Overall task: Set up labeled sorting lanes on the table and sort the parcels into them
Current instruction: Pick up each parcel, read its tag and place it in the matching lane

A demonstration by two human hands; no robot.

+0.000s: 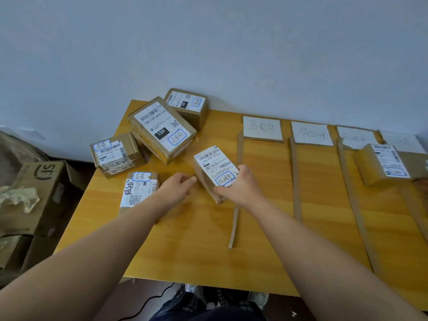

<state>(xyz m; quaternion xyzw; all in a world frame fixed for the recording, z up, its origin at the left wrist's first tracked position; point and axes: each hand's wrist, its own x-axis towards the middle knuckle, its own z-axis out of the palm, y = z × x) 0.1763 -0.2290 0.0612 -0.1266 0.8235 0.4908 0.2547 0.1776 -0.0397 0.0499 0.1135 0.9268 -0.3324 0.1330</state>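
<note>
A small cardboard parcel (212,166) with a white shipping label stands tilted near the middle of the wooden table (185,239). My right hand (240,185) grips its near right corner. My left hand (177,185) touches its left lower side with the fingertips, fingers loosely curled. Several more parcels lie at the table's left: a large one (162,128), one behind it (188,105), one at the left edge (115,152) and a flat one (139,189) partly under my left forearm. Hand-written lane labels (262,128) (311,133) lie along the far edge, with cardboard divider strips (236,200) (296,181) between lanes.
One parcel (384,163) sits in a lane at the far right, near two more white labels (355,137) (403,141). Open cardboard boxes (39,193) stand on the floor left of the table. A wall runs behind the table. A black cable lies on the floor by my feet.
</note>
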